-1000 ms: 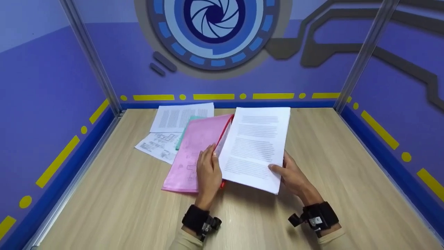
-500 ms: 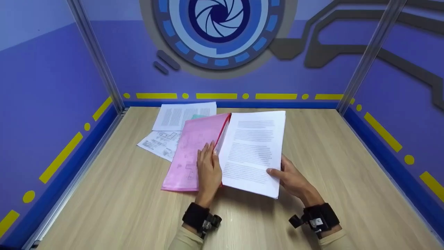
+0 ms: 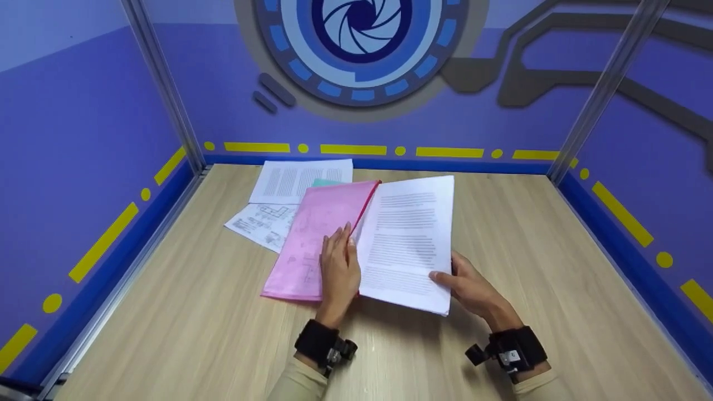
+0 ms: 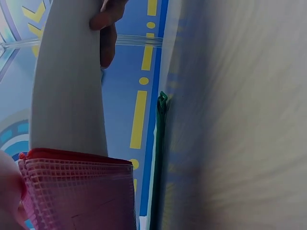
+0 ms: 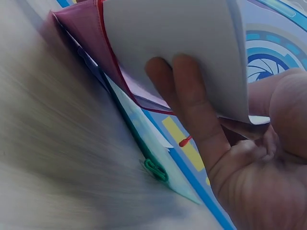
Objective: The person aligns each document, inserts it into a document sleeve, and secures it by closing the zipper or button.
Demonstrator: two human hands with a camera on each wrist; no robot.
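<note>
In the head view, a pink mesh zip pouch [image 3: 328,209] with a red zipper edge lies tilted at the middle of the table. My left hand [image 3: 340,273] holds its front side near the red-edged opening, fingers along the pink face and thumb by the edge. A stack of printed paper sheets [image 3: 406,234] stands partly in that opening, its inserted edge hidden. My right hand [image 3: 473,287] grips the stack's lower right side, thumb on the printed face. In the right wrist view, fingers [image 5: 192,86] support the stack's back.
Behind the pouch lie a text sheet [image 3: 303,172], a sheet with drawings [image 3: 262,220] and a mostly covered green pouch [image 3: 326,182] with a green zipper pull [image 5: 156,170]. Purple-blue walls enclose the wooden table [image 3: 184,312] at the back and sides.
The paper stack has shifted left, deeper into the pink pouch's opening, with my right hand still gripping it. My left hand stays on the pouch. The head view has drifted slightly.
</note>
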